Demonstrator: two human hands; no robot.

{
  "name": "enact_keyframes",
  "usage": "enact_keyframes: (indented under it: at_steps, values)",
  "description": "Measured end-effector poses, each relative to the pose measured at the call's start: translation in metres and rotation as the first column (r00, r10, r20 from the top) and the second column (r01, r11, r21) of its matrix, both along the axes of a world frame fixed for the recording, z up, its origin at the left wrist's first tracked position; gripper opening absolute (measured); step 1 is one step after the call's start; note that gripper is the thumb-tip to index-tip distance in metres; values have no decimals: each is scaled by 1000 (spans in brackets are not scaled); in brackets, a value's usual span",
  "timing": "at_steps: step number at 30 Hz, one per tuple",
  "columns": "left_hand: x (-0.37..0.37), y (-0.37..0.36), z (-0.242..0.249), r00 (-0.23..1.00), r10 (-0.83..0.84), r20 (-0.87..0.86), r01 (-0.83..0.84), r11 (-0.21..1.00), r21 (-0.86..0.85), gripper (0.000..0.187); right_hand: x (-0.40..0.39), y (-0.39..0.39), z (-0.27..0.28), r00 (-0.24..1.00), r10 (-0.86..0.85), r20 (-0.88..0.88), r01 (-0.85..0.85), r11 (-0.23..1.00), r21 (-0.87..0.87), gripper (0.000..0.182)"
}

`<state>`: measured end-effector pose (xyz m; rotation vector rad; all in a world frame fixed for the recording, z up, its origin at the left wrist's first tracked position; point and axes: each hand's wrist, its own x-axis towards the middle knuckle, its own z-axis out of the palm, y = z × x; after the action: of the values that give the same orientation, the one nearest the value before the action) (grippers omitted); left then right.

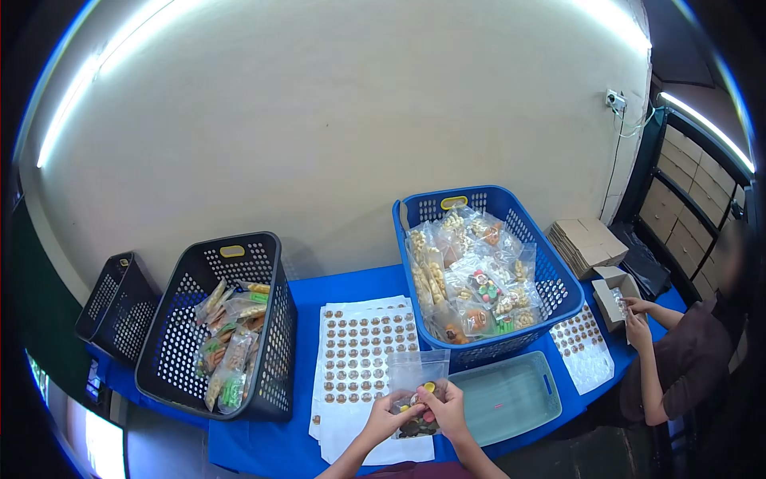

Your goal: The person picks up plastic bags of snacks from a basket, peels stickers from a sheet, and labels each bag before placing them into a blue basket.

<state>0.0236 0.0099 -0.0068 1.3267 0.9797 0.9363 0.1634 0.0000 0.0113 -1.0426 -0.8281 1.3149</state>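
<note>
Here, from my remote seat, I see both hands closed on one clear bag [418, 380].
The left hand [389, 421] and right hand [450, 409] grip it from either side, fingers pinching its lower part, where dark, yellow and pinkish pieces show; its top stands up flat. I find the bag in front of the blue basket [560, 289] of filled packets, over the edge of the white label sheets [351, 323] and beside the greenish tray [511, 407]. Further left on the blue table [247, 449] I see a black basket [277, 351] of packets; at right, another person [678, 363] reaches to a small open carton [608, 302].
</note>
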Motion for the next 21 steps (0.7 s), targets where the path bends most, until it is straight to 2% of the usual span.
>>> enact_keyframes:
  at_steps: [3, 4, 6, 9, 10, 13, 20, 21]
  values:
    - [-3, -4, -2, 999, -14, -30, 13, 1000, -18, 30, -4, -1, -10, 1000, -25, -15, 25, 1000, -6, 15]
    - [-4, -5, -1, 999, 1, -55, 1, 1000, 23, 29, -6, -3, -12, 999, -35, -23, 35, 999, -6, 14]
    - [-7, -8, 0, 994, 30, -101, -20, 994, 105, 28, -5, -6, -9, 999, 38, -17, -39, 999, -38, 14]
    - [-16, -6, -13, 992, 106, -74, -90, 977, 192, 25, -11, -10, -9, 994, 105, 5, -105, 994, -30, 17]
    - [-20, -5, -13, 979, 125, -161, -85, 969, 232, 24, -13, -11, -10, 993, 121, 14, -121, 992, -18, 17]
    - [-27, -5, -4, 972, 116, -205, -70, 973, 219, 24, -18, -13, -12, 986, 150, 70, -151, 988, 6, 21]
    - [-28, -9, 0, 979, 134, -154, -82, 948, 307, 23, -26, -17, 4, 998, 53, 39, -55, 998, 32, 15]
    - [-27, -9, 0, 984, 124, -127, -85, 956, 280, 23, -26, -16, 5, 999, 39, 30, -40, 999, 30, 15]
